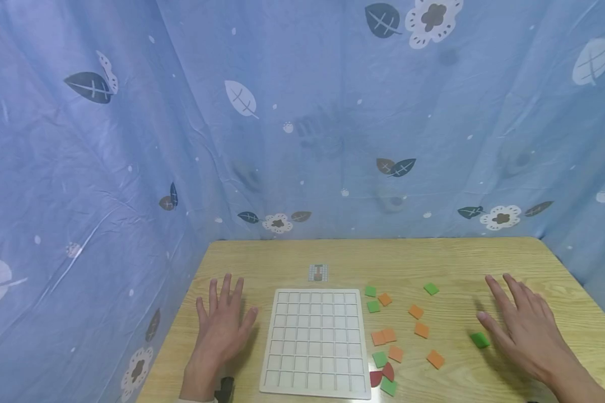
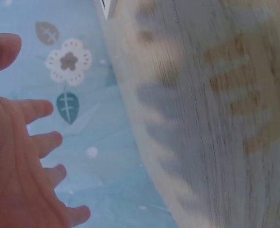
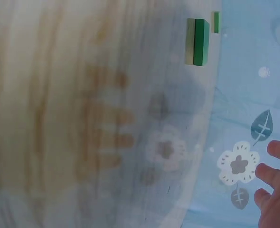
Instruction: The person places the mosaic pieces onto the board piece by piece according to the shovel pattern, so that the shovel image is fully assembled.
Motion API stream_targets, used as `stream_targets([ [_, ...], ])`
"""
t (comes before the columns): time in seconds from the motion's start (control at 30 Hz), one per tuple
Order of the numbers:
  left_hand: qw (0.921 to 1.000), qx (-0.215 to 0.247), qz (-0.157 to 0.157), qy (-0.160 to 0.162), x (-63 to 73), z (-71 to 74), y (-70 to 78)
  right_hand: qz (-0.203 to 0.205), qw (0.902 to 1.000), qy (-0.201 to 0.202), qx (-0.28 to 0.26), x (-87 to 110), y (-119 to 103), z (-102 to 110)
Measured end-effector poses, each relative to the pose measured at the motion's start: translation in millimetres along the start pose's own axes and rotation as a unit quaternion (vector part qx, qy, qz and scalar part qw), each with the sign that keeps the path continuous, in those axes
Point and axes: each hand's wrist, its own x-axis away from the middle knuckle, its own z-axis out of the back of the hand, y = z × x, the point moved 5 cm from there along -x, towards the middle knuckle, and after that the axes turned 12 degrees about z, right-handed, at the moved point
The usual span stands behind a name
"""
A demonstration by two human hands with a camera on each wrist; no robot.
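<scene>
My left hand (image 1: 222,327) hovers palm down over the table to the left of a white grid board (image 1: 315,342), fingers spread, holding nothing. On the far right my right hand (image 1: 526,330) is held over the table with its fingers extended. Nearest to it lies a green tile (image 1: 480,340), just left of the thumb; the right wrist view shows this thick green tile (image 3: 200,42) too. Between board and right hand lie several loose orange tiles (image 1: 436,359), green tiles (image 1: 431,289) and two dark red rounded pieces (image 1: 376,379).
A small printed card (image 1: 318,272) with a grid picture lies behind the board. The wooden table (image 1: 262,260) meets a blue patterned curtain (image 1: 322,184) at its back and sides. A black object (image 1: 225,388) shows by the left wrist.
</scene>
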Motion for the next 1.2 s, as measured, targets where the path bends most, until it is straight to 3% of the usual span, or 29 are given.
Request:
stream_targets([
  [0.3, 0.9996, 0.016, 0.012, -0.018, 0.9, 3.8, -3.3, 0.009, 0.9994, 0.014, -0.030, -0.3, -1.9, 6.9],
  [0.43, 0.9995, 0.026, 0.011, -0.014, -0.6, 6.8, -4.8, 0.015, 0.9965, 0.033, -0.076, -0.7, -7.2, 15.2],
  [0.67, 0.9976, 0.068, -0.012, 0.007, -8.1, 11.7, -2.1, -0.014, 0.9865, 0.030, -0.160, -1.7, -16.8, 25.2],
  [0.8, 0.9924, 0.119, -0.033, 0.009, -15.8, 12.8, 1.9, -0.016, 0.9829, 0.038, -0.179, -3.4, -18.8, 29.2],
  [1.0, 0.9800, 0.194, -0.042, -0.019, -24.7, 12.1, 8.1, -0.009, 0.9807, 0.051, -0.189, -6.1, -21.6, 31.3],
  [1.2, 0.9727, 0.221, -0.053, -0.050, -31.3, 3.9, 16.1, 0.018, 0.9689, 0.057, -0.240, -8.5, -25.0, 29.8],
])
